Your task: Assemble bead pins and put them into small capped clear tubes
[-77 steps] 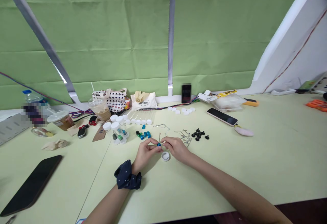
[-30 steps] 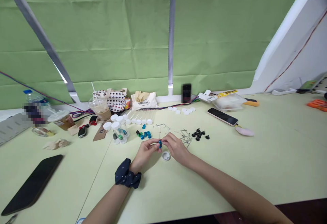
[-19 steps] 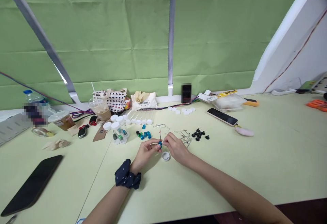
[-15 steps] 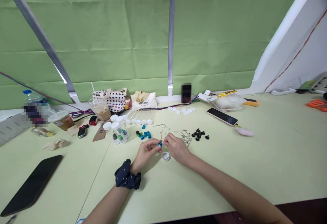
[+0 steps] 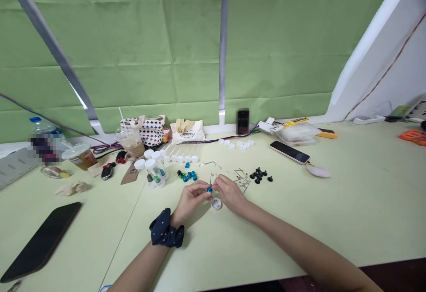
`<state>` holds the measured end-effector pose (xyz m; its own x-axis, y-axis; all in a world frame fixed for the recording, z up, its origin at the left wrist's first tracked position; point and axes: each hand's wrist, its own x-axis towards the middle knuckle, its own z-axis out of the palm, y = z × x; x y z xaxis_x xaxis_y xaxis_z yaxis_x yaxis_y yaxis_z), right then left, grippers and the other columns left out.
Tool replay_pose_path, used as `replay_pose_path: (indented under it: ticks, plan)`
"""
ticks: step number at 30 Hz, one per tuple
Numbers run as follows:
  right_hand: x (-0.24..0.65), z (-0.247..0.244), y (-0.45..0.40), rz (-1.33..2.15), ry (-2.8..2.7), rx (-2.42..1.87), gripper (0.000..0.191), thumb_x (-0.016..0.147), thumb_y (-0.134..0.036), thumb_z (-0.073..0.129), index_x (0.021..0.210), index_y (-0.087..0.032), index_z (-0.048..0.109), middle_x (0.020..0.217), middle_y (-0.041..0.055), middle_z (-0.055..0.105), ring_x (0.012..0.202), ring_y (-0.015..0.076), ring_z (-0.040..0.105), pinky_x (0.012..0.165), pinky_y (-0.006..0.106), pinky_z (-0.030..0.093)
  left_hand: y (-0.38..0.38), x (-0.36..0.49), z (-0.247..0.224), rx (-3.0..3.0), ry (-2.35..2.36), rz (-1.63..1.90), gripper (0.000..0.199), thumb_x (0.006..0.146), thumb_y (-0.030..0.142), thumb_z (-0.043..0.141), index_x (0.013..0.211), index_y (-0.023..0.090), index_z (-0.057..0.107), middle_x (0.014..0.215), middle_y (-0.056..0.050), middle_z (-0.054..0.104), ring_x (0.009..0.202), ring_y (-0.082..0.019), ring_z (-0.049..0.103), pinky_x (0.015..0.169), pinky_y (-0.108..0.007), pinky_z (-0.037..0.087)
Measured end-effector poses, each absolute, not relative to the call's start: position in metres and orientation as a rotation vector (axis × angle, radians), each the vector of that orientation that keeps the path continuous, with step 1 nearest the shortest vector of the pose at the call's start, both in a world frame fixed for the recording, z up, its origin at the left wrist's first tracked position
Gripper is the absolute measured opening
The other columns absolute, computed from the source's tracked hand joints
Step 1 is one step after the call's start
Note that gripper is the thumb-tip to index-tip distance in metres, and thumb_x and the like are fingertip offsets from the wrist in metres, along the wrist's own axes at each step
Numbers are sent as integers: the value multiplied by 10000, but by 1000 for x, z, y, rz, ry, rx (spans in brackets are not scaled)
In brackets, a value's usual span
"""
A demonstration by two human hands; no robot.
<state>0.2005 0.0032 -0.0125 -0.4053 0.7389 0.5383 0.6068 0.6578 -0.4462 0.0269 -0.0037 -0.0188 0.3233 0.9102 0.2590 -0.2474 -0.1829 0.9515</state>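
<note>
Between the fingertips of my left hand is a small shiny blue bead-like piece, with a thin metal wire standing up from it. My right hand is closed in a pinch right beside the blue piece; what its fingertips hold is hidden. Just below both hands lies a round white cap with small bits inside. Several more blue pieces sit beyond my left hand. Bent metal wires lie behind my right hand, near a group of small black parts.
Clear tubes with white caps stand at left of the blue pieces, and more white caps lie farther back. A phone is at right, a dark tablet-like slab at left. Drink cups and bags line the back.
The blue piece and its wire have shifted very slightly right, and the wire's tip leans a little differently. Both hands stay close together in almost the same place.
</note>
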Motion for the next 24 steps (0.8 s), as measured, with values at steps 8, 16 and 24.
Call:
replay_pose_path:
  ticks: [8, 16, 24]
  plan:
    - [200, -13, 5, 443, -2082, -1048, 233, 897, -167, 395, 667, -198, 411, 732, -4, 435, 609, 118, 449, 548, 237, 377, -6, 28, -16, 1373, 705, 1158, 209, 683, 231, 719, 873, 148, 695, 918, -76, 627, 648, -162, 646, 642, -321, 519]
    - [205, -5, 4, 518, -2082, -944, 66, 844, -133, 454, 845, -197, 465, 894, 38, 451, 820, 159, 491, 712, 294, 442, -6, 29, -13, 1320, 730, 1152, 228, 678, 250, 725, 873, 138, 691, 950, -89, 633, 635, -159, 645, 629, -317, 511]
    - [207, -8, 5, 235, -2127, -933, 96, 879, -159, 428, 835, -189, 508, 927, 65, 486, 785, 156, 506, 626, 254, 411, -6, 29, -14, 1291, 698, 1137, 218, 678, 242, 725, 858, 127, 680, 940, -86, 638, 657, -166, 650, 644, -321, 516]
